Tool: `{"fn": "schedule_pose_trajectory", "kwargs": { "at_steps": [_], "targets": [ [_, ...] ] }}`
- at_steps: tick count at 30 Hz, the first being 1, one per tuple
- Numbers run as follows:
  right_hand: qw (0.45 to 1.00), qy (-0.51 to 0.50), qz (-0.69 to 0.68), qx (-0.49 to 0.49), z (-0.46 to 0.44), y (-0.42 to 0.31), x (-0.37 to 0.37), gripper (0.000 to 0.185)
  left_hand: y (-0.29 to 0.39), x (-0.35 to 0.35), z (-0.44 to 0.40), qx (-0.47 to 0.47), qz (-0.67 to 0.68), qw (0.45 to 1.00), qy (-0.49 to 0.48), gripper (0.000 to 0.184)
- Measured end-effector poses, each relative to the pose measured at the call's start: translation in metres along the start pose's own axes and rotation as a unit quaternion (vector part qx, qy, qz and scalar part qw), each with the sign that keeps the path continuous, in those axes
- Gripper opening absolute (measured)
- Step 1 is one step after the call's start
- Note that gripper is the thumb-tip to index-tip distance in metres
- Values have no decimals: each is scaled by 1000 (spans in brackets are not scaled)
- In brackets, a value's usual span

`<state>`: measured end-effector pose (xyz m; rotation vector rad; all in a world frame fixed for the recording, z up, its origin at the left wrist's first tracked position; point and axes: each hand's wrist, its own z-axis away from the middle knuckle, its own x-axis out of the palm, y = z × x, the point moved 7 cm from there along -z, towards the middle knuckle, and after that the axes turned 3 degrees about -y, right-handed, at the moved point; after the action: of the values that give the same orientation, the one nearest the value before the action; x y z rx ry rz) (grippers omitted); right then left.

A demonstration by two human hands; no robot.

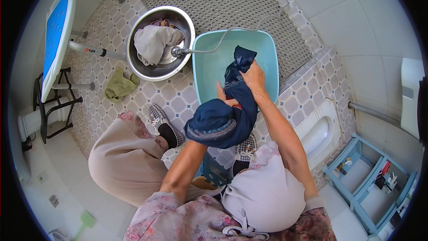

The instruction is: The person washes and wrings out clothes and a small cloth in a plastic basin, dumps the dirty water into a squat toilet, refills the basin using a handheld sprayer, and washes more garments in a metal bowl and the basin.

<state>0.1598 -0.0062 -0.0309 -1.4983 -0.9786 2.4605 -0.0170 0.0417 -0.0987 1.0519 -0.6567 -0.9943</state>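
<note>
You get an evenly bright, soft-shadowed view, with pale glare on the tiled wall [365, 27]; fisheye distortion bends the edges (black corners too), the centre fairly sharp.

I wear a loose top in thin-looking fabric [178, 216], printed with blurry pink, mauve and muted red flowers over a pale ground. Its sleeves end around my elbows, and the left one finishes in a plain, pale grey cuff [314, 203]. My trousers are wide, soft and pale greyish beige [120, 165], with pink and dusky red floral patches toward the lower legs. A pale tied cord [243, 228] shows in loops at my front. Below come black socks [168, 135] and low fabric shoes in small dark-and-white checks [157, 117]. My left hand [254, 78] and right hand [230, 101] are bare, like my forearms.
</note>
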Motion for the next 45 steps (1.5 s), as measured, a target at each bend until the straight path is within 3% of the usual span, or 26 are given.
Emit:
{"fn": "schedule_pose_trajectory", "kwargs": {
  "at_steps": [1, 3, 4, 7, 9, 11, 14, 16, 17, 18, 22, 25, 28, 31, 32, 35, 36, 39, 40, 45],
  "targets": [
    [1000, -1, -16, 13, 1, 5, 1, 51, -6, 0, -4, 10, 20, 1000, 15, 110],
    [998, -16, -57, 35, 6, 17, 9, 49, 76, -1, 12, -181, 289, 934, -103, 120],
    [997, -27, -63, 44, 10, 18, 9, 47, 67, -1, 0, -87, 291, 950, -76, 125],
    [985, -39, -164, 24, 21, -2, 4, 46, 81, -4, 0, -51, 166, 981, -85, 129],
    [907, -132, -390, 90, 34, -31, -1, 49, 64, -2, -11, -40, 173, 977, -118, 94],
    [854, -213, -465, 91, 40, -43, -6, 43, 58, -4, -12, -106, 217, 955, -170, 72],
    [771, -265, -579, 24, 37, -41, -29, 38, 109, -12, 0, -3, 278, 944, -177, 58],
    [716, -301, -628, 42, 31, -21, -42, 44, 140, -15, 14, -28, 287, 942, -173, 55],
    [713, -290, -637, 36, 25, -8, -46, 48, 146, -15, 17, -41, 292, 940, -173, 54],
    [710, -258, -654, 49, 6, 32, -38, 50, 123, 2, 17, -114, 372, 894, -222, 56],
    [678, -126, -718, 99, -6, 92, -2, 64, 120, 19, 30, -132, 453, 858, -205, 56],
    [468, -216, -856, 42, 14, 42, 16, 77, 119, 28, 35, -131, 474, 852, -182, 56],
    [418, -290, -854, -108, 36, -40, -10, 85, 117, 35, 38, -126, 492, 846, -164, 55],
    [461, -225, -848, -136, 38, -68, -50, 86, 112, 35, 35, -114, 499, 847, -142, 55],
    [453, -259, -842, -140, 32, -61, -46, 76, 112, 33, 36, -113, 501, 847, -137, 55],
    [605, -306, -724, -131, 29, -53, -43, 58, 110, 32, 34, -108, 510, 845, -117, 55],
    [622, -287, -724, -85, 30, -57, -43, 37, 110, 32, 35, -106, 515, 844, -109, 55],
    [801, -317, -502, -74, 14, -52, -35, 29, 111, 30, 30, -86, 524, 843, -87, 54],
    [856, -276, -435, -52, 14, -56, -37, 32, 110, 31, 29, -86, 520, 846, -86, 54],
    [922, -268, -277, -29, 4, -52, -22, 40, 105, 25, 23, -142, 406, 893, -131, 53]
  ]
}}
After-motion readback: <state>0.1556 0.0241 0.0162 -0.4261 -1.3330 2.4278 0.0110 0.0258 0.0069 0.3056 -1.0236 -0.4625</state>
